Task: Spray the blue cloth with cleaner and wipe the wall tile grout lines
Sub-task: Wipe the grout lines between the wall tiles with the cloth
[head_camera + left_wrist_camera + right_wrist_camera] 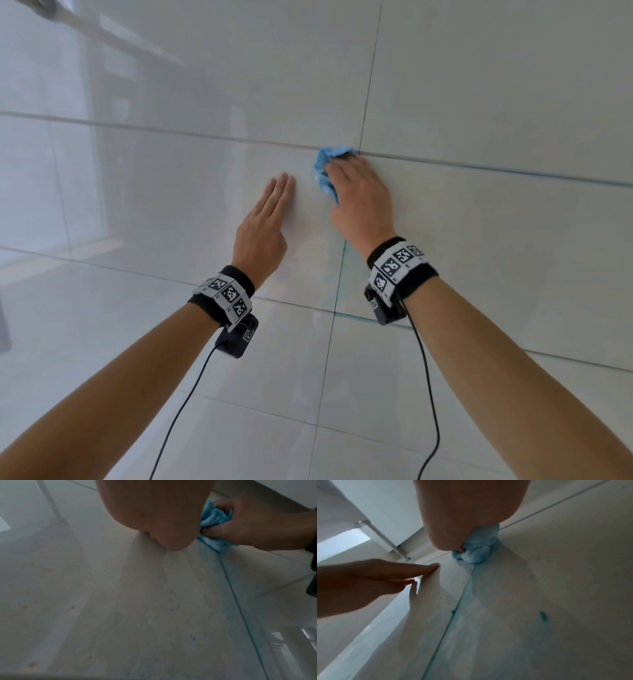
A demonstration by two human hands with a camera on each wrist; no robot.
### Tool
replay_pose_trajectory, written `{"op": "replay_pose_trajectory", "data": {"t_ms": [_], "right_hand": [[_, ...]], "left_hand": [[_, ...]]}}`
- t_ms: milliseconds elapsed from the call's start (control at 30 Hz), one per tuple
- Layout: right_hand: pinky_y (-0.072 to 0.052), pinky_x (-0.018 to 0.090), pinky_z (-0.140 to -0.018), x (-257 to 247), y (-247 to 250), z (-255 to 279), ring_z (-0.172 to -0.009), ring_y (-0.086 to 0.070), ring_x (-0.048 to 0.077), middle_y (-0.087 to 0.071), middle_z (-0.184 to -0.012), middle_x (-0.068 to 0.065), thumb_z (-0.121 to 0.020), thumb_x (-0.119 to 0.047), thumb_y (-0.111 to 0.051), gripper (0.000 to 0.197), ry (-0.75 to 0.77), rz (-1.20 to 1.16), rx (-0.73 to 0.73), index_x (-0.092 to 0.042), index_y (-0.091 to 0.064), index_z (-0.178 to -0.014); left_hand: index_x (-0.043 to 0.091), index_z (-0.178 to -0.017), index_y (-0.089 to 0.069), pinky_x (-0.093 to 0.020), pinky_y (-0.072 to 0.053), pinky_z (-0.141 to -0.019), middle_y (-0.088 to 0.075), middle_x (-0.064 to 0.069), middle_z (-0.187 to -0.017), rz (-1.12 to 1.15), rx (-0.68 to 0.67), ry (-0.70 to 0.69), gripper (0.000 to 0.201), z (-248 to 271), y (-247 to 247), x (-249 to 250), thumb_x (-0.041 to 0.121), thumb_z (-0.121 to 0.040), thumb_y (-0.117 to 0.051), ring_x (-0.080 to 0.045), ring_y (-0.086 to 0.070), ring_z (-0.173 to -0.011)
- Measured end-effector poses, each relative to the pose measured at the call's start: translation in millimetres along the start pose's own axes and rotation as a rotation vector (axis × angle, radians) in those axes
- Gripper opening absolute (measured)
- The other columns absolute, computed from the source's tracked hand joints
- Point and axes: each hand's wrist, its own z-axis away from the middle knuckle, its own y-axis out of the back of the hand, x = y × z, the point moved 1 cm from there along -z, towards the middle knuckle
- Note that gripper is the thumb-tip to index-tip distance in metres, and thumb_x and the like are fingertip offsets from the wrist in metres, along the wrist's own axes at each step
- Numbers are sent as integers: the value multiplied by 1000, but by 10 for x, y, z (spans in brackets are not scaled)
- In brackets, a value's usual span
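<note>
Wiping at the tile junction: right hand [356, 192] has the blue cloth [325, 171] bunched up, fingers and thumb curled round it, pressing it onto the wall where the vertical grout line [368, 85] meets the horizontal grout line [479, 166]. Cloth sits right on that crossing, partly hidden under the fingers. Left hand [267, 219] is flat on the tile [171, 192] just beside it, fingers straight and together, holding nothing, prob bracing.

Below the cloth the vertical line shows a blue-green tint w/ a pale blue haze either side in both wrist views, plus a few blue specks on the tile. Can't tell whether that's cleaner or dye off the cloth. No spray bottle in view.

What could go wrong from here, as a judgement:
- Smearing: if the tint is residue, more passes w/ the same face of the wad could spread it across the tile instead of lifting it.
- Missing the groove: cloth is a thick wad, so it may ride over the narrow joint and only polish the tile faces.
- Slipping: tiles look glossy and prob damp, so the bracing palm could slide if weight goes on it.
- Cloth bunch could loosen under a long stroke.
</note>
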Motion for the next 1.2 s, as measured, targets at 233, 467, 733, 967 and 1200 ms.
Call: {"op": "replay_pose_trajectory", "data": {"t_ms": [233, 467, 733, 967, 1200], "right_hand": [[-44, 42, -111, -2, -64, 556, -112, -62, 33, -72, -111, 14, -87, -5, -74, 25, 253, 13, -115, -7, -71, -111], [-44, 38, -113, 412, 269, 122, -110, -64, 30, -72, -111, 9, -80, -2, -60, 35, 4, 17, 45, -7, -69, -113], [-47, 44, -110, 233, 172, 627, -111, -66, 35, -72, -111, 12, -84, -4, -67, 26, 194, 6, -123, -8, -70, -110], [-55, 45, -97, 383, 282, 349, -110, -63, 33, -70, -115, 13, -86, -7, -61, 33, -78, 24, 32, -5, -68, -118], [-40, 43, -117, 59, -32, 1170, -117, -64, 33, -71, -117, 12, -80, -3, -74, 36, 237, 11, -156, -7, -71, -116]], "left_hand": [[19, -166, -21, -31, -51, -108, -19, 6, -172, -7, -33, 11, 97, 186, -39, -20, -18, -77, -38, -11, -16, -159], [19, -166, -21, -15, -41, -100, -20, 5, -172, -11, -23, 96, 95, 222, -72, 128, -20, -81, -39, -12, -15, -159], [21, -166, -19, -17, -46, -94, -19, 7, -172, -39, -44, 80, 95, 250, -28, 128, -19, -82, -39, -12, -16, -159], [19, -166, -20, -16, -43, -96, -19, 6, -172, -60, -58, 89, 93, 283, -40, 146, -19, -83, -40, -13, -16, -159], [16, -166, -20, -19, -41, -101, -20, 2, -172, -79, -45, 89, 90, 334, -95, 188, -19, -84, -39, -16, -17, -159]]}}
